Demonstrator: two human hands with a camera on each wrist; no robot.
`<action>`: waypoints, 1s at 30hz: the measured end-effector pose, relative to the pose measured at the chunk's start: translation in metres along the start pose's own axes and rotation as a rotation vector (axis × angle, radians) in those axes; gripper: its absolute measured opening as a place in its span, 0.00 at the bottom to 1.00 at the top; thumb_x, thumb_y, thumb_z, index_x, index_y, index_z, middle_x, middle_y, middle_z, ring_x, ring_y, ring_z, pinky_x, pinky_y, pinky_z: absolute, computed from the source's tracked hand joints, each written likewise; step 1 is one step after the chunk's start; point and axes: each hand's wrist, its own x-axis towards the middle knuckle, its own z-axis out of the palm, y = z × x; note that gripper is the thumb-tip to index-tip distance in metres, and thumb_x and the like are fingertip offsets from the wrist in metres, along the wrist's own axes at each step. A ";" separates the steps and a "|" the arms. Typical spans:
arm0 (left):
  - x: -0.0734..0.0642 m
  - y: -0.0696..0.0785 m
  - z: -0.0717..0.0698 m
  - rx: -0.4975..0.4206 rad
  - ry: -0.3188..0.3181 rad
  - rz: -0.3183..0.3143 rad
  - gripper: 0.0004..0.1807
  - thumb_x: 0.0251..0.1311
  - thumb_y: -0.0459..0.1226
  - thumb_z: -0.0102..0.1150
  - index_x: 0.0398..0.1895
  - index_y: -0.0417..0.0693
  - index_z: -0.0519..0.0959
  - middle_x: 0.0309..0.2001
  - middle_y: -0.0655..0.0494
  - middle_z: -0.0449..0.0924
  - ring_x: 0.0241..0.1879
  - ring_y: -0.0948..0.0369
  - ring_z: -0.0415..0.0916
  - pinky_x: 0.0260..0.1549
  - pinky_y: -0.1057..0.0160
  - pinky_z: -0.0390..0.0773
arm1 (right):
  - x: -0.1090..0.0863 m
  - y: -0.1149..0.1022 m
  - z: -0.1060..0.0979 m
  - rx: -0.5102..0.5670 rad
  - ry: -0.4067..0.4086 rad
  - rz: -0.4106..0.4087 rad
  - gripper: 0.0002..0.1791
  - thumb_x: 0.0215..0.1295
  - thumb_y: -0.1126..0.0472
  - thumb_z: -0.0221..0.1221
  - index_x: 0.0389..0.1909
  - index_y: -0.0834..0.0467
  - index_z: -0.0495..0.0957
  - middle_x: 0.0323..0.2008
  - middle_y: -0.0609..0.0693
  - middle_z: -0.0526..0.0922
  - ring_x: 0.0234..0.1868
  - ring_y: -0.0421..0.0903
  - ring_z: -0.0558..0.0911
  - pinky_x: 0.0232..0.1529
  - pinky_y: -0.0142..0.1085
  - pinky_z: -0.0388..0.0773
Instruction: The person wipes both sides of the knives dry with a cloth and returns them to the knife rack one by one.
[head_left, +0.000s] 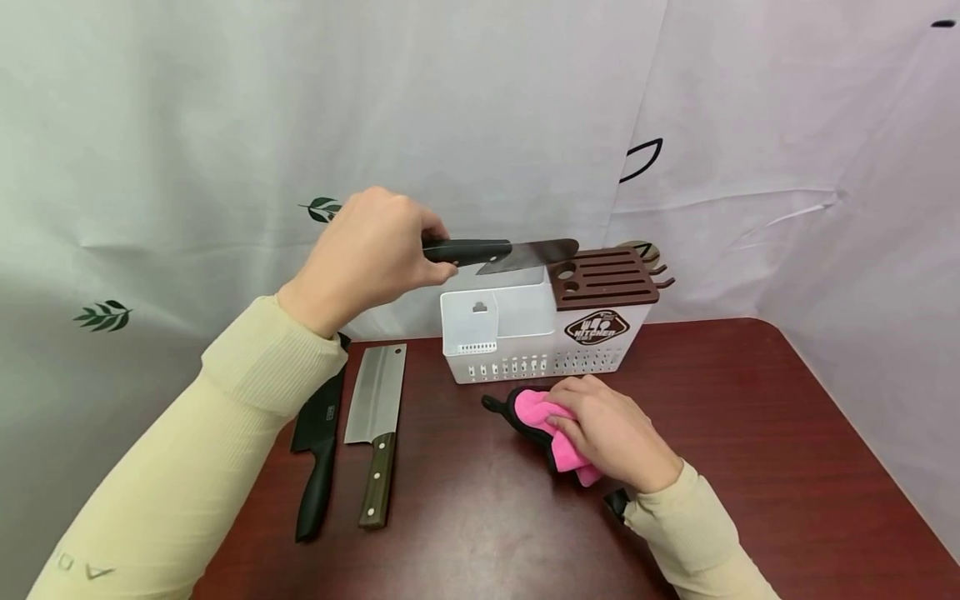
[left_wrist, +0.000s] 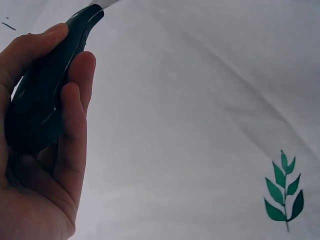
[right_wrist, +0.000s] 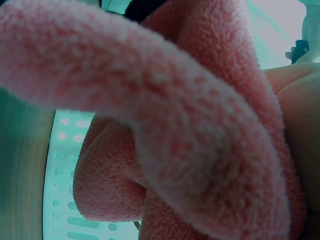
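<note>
My left hand grips the black handle of a knife held up in the air, its blade pointing right and overlapping the near-left corner of the holder's brown top in the head view. In the left wrist view, thumb and fingers wrap the dark knife handle. Below and to the right, my right hand holds a bunched pink fleecy cloth with black edging and a black loop, low over the table. Folds of the cloth fill most of the right wrist view and hide the fingers there.
A white knife holder with a brown slotted top and side hooks stands at the table's back. Left of it lie a cleaver with a wooden handle and a black knife, partly behind my left sleeve. White curtains surround the table.
</note>
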 end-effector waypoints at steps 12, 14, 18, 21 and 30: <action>0.042 0.008 -0.022 -0.032 -0.055 -0.048 0.10 0.54 0.44 0.73 0.34 0.49 0.89 0.29 0.56 0.85 0.32 0.55 0.75 0.35 0.58 0.72 | -0.001 0.001 0.000 -0.015 -0.007 -0.029 0.08 0.69 0.56 0.63 0.46 0.48 0.85 0.45 0.38 0.82 0.48 0.41 0.78 0.41 0.44 0.80; 0.051 0.010 -0.024 -0.063 -0.027 -0.071 0.12 0.54 0.46 0.73 0.36 0.49 0.89 0.31 0.57 0.85 0.34 0.56 0.74 0.35 0.60 0.70 | -0.002 0.001 0.001 -0.015 -0.009 -0.031 0.08 0.69 0.56 0.63 0.46 0.48 0.85 0.45 0.38 0.82 0.47 0.40 0.78 0.41 0.43 0.80; 0.069 0.014 -0.025 -0.107 0.031 -0.115 0.15 0.53 0.48 0.75 0.40 0.51 0.89 0.35 0.59 0.86 0.36 0.59 0.74 0.35 0.63 0.68 | -0.002 0.000 0.002 -0.014 -0.012 -0.028 0.08 0.69 0.55 0.63 0.46 0.48 0.85 0.45 0.38 0.82 0.47 0.40 0.78 0.41 0.43 0.80; 0.083 0.019 -0.024 -0.141 0.051 -0.149 0.19 0.53 0.49 0.76 0.45 0.51 0.87 0.40 0.59 0.86 0.38 0.62 0.75 0.37 0.66 0.70 | -0.002 -0.001 0.002 -0.016 -0.006 -0.033 0.08 0.69 0.55 0.63 0.46 0.48 0.85 0.44 0.38 0.82 0.47 0.40 0.78 0.41 0.43 0.80; 0.106 0.034 -0.014 -0.306 0.097 -0.166 0.27 0.61 0.44 0.70 0.61 0.50 0.74 0.51 0.61 0.82 0.45 0.68 0.76 0.45 0.73 0.71 | -0.002 -0.003 0.003 -0.007 -0.012 -0.038 0.08 0.71 0.54 0.61 0.46 0.48 0.85 0.45 0.38 0.82 0.48 0.40 0.78 0.41 0.43 0.80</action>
